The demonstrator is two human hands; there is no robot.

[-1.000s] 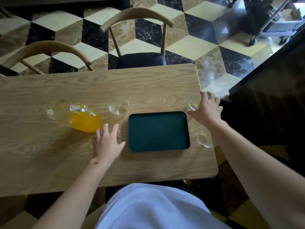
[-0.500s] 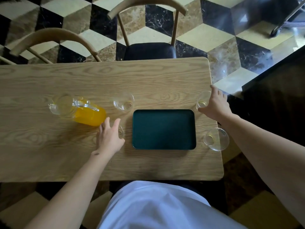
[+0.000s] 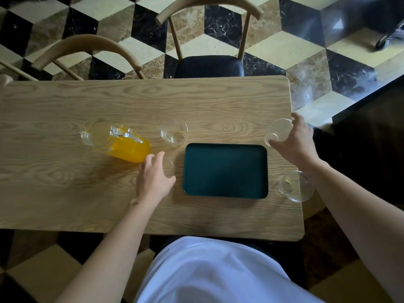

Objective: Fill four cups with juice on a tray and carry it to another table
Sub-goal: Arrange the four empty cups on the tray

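Observation:
A dark green tray lies bare on the wooden table. A glass pitcher of orange juice stands to its left. My left hand wraps its fingers round a clear cup just left of the tray. My right hand grips another clear cup at the tray's far right corner, near the table edge. A third cup stands behind the tray's left corner. The fourth cup sits right of the tray, overhanging the table's right edge in view.
Two wooden chairs, one with a black seat and one at the far left, stand along the table's far side. Patterned tile floor surrounds the table. A dark counter runs along the right, close to the table's right edge.
Both hands closed round their cups: the left one's fingers moved round the cup by the tray, the right one settled on the far right cup. The view tilted down.

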